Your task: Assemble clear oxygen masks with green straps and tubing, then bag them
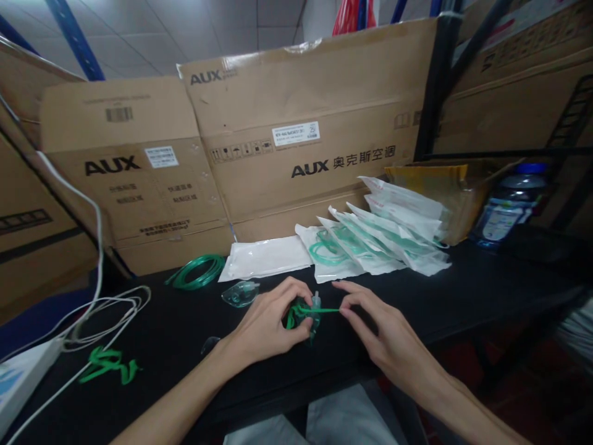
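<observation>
My left hand [273, 321] is curled, thumb and fingers closed around a bunched green elastic strap [291, 318] and a small clear plastic piece with a short spout [317, 301]. The exact shape of that piece is partly hidden by my fingers. To its right, my right hand [375, 315] pinches the strap's end between thumb and index finger, and the strap runs taut and level between both hands. Beyond my left wrist lies a clear plastic mask [239, 294] on the black tabletop. A second clear piece [210, 345] shows partly behind my left forearm.
Coiled green tubing [197, 272], a flat white packet [264, 258] and a row of sealed pouches [370, 241] line the back. Loose green straps [109, 364], a white cable [111, 315] and a power strip [28, 377] lie left. A blue-capped bottle [507, 207] stands right. Cardboard [306, 142] walls the back.
</observation>
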A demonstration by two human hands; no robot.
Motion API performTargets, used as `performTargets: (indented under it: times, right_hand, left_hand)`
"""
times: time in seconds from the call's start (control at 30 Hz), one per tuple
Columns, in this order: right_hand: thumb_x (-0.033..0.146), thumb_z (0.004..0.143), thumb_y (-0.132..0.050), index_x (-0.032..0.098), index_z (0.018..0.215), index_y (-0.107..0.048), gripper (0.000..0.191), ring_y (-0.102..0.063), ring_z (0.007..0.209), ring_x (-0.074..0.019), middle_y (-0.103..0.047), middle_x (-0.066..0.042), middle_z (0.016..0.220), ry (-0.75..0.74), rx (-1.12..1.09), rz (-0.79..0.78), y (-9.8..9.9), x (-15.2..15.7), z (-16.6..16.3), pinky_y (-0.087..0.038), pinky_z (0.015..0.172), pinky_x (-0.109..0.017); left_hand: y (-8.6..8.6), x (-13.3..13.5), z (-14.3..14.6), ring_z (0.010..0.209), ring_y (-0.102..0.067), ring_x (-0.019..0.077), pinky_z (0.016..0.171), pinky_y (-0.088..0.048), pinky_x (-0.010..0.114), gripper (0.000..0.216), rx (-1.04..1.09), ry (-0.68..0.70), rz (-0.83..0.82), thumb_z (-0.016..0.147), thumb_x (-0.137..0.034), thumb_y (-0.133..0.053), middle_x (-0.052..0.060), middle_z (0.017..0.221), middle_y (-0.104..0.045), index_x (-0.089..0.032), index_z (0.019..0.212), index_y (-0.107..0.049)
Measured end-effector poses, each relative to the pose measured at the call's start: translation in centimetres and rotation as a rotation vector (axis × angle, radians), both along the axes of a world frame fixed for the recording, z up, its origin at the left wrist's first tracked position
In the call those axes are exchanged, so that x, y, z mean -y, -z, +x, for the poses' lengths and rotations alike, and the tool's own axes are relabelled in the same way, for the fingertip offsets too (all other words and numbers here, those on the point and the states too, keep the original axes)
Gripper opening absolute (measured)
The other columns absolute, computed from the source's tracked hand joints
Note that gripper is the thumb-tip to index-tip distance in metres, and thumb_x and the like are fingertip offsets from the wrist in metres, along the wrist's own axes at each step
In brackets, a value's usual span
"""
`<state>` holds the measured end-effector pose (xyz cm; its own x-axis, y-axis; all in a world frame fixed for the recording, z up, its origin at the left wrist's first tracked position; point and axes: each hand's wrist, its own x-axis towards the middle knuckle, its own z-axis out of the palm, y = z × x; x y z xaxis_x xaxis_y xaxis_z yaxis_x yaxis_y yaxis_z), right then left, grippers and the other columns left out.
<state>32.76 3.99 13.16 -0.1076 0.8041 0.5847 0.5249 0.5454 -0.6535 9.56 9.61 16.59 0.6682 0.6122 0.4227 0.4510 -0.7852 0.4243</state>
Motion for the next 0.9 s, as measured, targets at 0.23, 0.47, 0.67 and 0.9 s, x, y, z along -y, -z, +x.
performTargets:
  times: [0.23, 0.47, 0.67, 0.9]
  right_hand:
    - [0.027, 0.099, -0.051, 0.025, 0.093, -0.062, 0.013, -0.062, 0.125, -0.0269, -0.067, -0.012, 0.132, 0.022, 0.077, -0.004, -0.2, 1.5, 2.0, -0.049, 0.107, -0.042]
    - [0.023, 0.101, -0.046, 0.023, 0.095, -0.060, 0.015, -0.058, 0.132, -0.0220, -0.067, -0.011, 0.131, -0.047, 0.012, 0.007, -1.1, 0.1, -1.2, -0.046, 0.109, -0.034]
    - [0.020, 0.100, -0.047, 0.024, 0.095, -0.059, 0.013, -0.059, 0.131, -0.0205, -0.066, -0.011, 0.135, -0.108, 0.018, 0.022, -1.1, 0.0, -1.7, -0.046, 0.108, -0.031]
    - [0.024, 0.100, -0.047, 0.025, 0.093, -0.057, 0.013, -0.061, 0.128, -0.0227, -0.067, -0.009, 0.133, -0.046, 0.015, -0.032, 0.0, 0.8, -0.4, -0.048, 0.105, -0.035]
  left_hand:
    - [0.1, 0.0, -0.1, 0.097, -0.063, 0.0174, 0.085, -0.049, 0.028, 0.026, -0.020, 0.063, -0.008, 0.082, -0.015, -0.069, 0.003, 0.119, -0.060, -0.024, 0.105, -0.062]
    - [0.2, -0.6, -0.5, 0.086, -0.058, 0.0142, 0.077, -0.045, 0.025, 0.018, -0.030, 0.041, -0.069, 0.094, -0.030, -0.065, 0.002, 0.113, -0.056, -0.027, 0.112, -0.064]
    - [0.4, -1.0, -0.4, 0.074, -0.052, 0.0130, 0.068, -0.040, 0.024, 0.016, -0.029, 0.029, -0.068, 0.091, -0.024, -0.065, -0.001, 0.098, -0.060, -0.023, 0.107, -0.061]
    - [0.4, -0.8, -0.5, 0.068, -0.050, 0.0121, 0.063, -0.037, 0.023, 0.014, -0.064, 0.001, -0.069, 0.089, -0.023, -0.064, -0.002, 0.092, -0.064, -0.022, 0.103, -0.062]
